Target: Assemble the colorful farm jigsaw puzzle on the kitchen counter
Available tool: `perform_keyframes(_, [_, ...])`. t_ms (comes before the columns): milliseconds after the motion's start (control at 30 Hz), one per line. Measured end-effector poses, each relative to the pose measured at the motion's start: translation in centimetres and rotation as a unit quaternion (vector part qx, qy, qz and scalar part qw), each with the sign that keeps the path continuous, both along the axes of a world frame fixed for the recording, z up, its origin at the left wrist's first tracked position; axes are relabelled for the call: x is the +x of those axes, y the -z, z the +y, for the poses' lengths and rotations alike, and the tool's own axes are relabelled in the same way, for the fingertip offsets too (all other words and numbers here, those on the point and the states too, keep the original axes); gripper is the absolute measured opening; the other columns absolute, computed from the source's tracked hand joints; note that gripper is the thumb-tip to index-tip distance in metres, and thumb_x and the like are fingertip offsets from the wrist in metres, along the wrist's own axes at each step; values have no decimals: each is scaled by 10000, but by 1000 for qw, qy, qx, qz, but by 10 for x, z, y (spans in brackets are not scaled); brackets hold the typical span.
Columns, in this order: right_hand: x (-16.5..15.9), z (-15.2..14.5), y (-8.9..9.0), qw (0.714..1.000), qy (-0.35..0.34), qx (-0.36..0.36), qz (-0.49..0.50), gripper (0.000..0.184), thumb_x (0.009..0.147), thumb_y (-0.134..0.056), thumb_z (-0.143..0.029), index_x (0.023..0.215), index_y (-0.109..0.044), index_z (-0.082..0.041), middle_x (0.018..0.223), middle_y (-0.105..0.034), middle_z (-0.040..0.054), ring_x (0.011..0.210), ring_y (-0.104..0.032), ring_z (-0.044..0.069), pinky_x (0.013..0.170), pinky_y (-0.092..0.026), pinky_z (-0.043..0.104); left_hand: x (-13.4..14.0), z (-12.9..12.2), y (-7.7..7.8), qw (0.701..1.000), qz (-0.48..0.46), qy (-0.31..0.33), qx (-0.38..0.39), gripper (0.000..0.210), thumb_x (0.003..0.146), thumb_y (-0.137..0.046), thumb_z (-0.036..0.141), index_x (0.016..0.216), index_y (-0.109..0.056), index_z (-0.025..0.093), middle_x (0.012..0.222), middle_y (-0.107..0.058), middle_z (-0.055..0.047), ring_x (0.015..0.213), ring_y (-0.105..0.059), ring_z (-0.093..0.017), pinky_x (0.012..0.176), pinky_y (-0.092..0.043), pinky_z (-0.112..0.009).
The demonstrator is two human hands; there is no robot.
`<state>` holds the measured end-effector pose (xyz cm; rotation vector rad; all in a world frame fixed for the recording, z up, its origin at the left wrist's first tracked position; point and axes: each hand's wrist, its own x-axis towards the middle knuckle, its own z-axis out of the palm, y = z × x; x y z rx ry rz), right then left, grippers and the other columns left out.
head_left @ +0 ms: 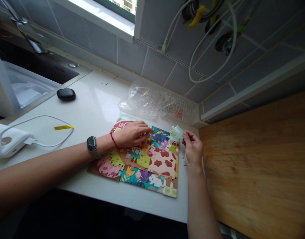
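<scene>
A jigsaw puzzle (162, 159) with a cow, a pig, a rabbit and flowers lies on the white counter, its pieces largely joined. Over its upper middle rests my left hand (132, 134), fingers reaching right and slightly bent, with nothing visible in them; the palm covers part of the picture. At the puzzle's upper right corner, my right hand (193, 147) pinches a pale green puzzle piece (176, 131) between thumb and fingers. Further loose pieces (183, 155) show partly beside the right hand, at the puzzle's right edge.
Crumpled clear plastic packaging (142, 99) lies behind the puzzle against the tiled wall. To the left are a black oval case (66, 94), a white device (12, 141) with a cable, and a sink with a faucet (30, 36). A wooden board (254, 156) borders the right.
</scene>
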<state>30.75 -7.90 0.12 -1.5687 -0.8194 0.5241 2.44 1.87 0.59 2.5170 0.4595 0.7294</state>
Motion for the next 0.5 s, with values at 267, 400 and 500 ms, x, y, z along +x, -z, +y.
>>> perform_keyframes(267, [-2, 1, 5, 998, -48, -18, 29, 378, 714, -848, -504, 905, -776, -186, 921, -780, 65, 800, -698, 184, 690, -561, 280, 0, 1, 0, 1000, -6, 19, 2, 279, 1053, -483, 267, 994, -739, 172, 931, -720, -92, 851, -630, -199, 793, -489, -329])
perform_keyframes(400, [-3, 1, 6, 998, -45, -17, 32, 384, 704, -852, -505, 905, -773, -187, 925, -779, 63, 812, -701, 186, 723, -567, 294, -1, 1, 1, 1000, -5, 14, 3, 260, 1043, -494, 252, 1059, -740, 171, 941, -723, -92, 862, -633, -204, 793, -486, -328])
perform_keyframes(500, [-5, 1, 6, 998, -49, -18, 37, 389, 700, -861, -506, 895, -770, -183, 906, -781, 61, 799, -700, 189, 728, -571, 304, -1, 2, 3, 1000, -3, 13, 5, 256, 1041, -498, 251, 1066, -740, 173, 949, -724, -91, 866, -632, -203, 795, -483, -324])
